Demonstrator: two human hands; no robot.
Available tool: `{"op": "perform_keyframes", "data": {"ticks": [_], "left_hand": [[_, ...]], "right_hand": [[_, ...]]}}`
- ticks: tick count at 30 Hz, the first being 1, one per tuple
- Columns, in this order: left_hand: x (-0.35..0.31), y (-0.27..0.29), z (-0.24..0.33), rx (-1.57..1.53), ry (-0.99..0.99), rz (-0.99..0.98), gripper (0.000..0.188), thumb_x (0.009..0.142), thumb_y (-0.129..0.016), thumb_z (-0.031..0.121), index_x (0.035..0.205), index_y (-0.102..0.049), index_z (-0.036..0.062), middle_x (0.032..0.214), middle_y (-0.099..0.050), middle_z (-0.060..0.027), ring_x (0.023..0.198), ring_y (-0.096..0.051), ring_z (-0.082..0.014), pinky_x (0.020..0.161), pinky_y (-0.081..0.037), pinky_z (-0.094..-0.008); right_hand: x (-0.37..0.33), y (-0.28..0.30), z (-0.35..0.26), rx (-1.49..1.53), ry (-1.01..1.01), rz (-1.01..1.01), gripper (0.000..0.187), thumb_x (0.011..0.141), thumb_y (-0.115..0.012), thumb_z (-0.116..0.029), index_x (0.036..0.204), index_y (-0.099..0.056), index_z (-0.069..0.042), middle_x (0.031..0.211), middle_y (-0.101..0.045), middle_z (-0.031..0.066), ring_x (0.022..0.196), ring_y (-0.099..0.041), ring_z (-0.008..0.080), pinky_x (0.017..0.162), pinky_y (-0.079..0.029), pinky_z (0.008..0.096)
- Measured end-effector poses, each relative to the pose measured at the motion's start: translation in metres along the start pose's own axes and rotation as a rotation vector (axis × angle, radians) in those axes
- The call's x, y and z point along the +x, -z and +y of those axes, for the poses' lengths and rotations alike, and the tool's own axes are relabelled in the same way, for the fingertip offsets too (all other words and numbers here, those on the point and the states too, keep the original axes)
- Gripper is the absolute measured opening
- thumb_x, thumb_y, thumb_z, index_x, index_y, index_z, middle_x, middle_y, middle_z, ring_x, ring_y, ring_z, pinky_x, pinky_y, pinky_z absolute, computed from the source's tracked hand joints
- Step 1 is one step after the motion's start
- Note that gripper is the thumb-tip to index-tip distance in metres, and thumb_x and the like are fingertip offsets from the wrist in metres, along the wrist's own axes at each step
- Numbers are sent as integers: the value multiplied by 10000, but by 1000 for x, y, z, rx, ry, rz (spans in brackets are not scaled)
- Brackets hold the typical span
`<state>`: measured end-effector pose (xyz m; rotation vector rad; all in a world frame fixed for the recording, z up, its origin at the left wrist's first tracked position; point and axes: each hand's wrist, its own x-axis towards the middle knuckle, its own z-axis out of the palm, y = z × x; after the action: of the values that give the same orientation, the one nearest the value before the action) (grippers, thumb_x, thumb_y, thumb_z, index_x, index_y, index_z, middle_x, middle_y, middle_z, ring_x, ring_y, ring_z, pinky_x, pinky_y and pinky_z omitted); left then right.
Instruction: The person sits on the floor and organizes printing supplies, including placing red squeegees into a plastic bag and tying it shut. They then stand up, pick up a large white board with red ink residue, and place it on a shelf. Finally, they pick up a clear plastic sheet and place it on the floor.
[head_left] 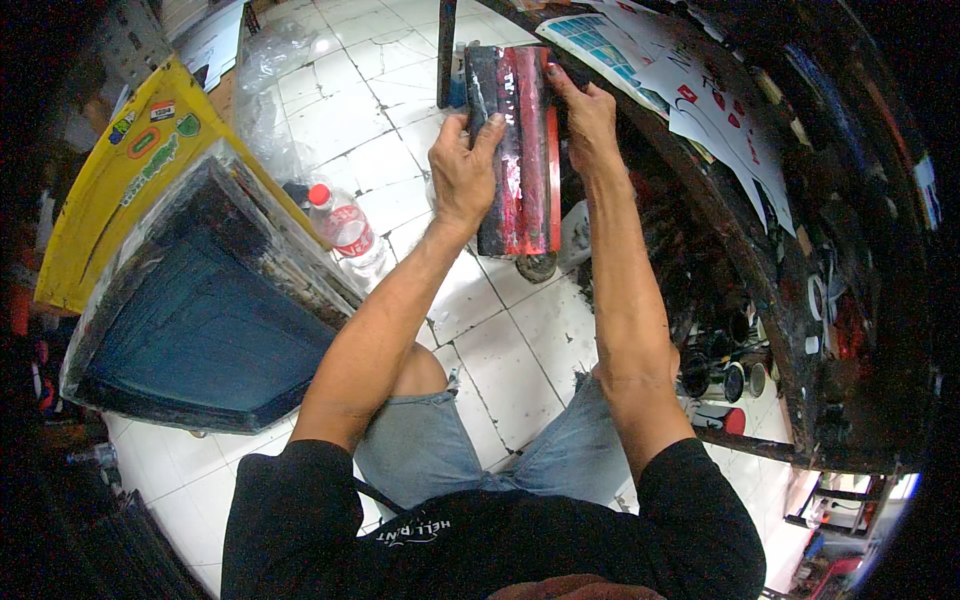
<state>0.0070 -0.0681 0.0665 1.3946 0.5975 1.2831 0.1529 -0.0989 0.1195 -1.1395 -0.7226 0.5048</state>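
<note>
Held out in front of me is a long, ink-stained block, with dark, dull red and bright red strips along its length and pale smears. My left hand grips its left side, thumb resting on the upper face. On the right edge, near the far end, my right hand is closed, its thumb along the side. The fingers under the block are hidden. A round, dark object shows partly below the near end. I cannot tell exactly what kind of tool the block is.
To the left lean a framed dark-blue screen and a yellow panel with stickers. A clear bottle with a red cap stands on the tiled floor. Printed sheets lie on the right bench, with several jars below.
</note>
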Motion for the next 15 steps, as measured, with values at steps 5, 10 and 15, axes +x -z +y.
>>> {"op": "perform_keyframes", "data": {"ticks": [5, 10, 15], "left_hand": [[-6, -3, 5, 103, 35, 22, 256, 895, -610, 243, 926, -560, -6, 685, -613, -47, 572, -505, -63, 499, -391, -229], [10, 8, 10, 54, -8, 143, 269, 878, -619, 217, 891, -555, -44, 649, -605, -88, 568, -517, -109, 518, -411, -282], [13, 17, 9, 111, 4, 123, 310, 876, -617, 284, 892, -557, -20, 628, -589, -53, 529, -487, -91, 495, -385, -255]], "right_hand": [[-4, 3, 9, -213, 106, 142, 226, 812, -710, -188, 909, -686, 15, 812, -671, 25, 665, -557, 96, 623, -447, 258], [-12, 6, 6, -278, 138, 286, 249, 813, -716, -207, 922, -686, 15, 828, -676, 27, 688, -548, 93, 641, -437, 259], [-11, 9, 10, -244, 26, 15, 244, 821, -712, -213, 934, -692, 2, 830, -674, 14, 696, -548, 80, 642, -432, 254]]}}
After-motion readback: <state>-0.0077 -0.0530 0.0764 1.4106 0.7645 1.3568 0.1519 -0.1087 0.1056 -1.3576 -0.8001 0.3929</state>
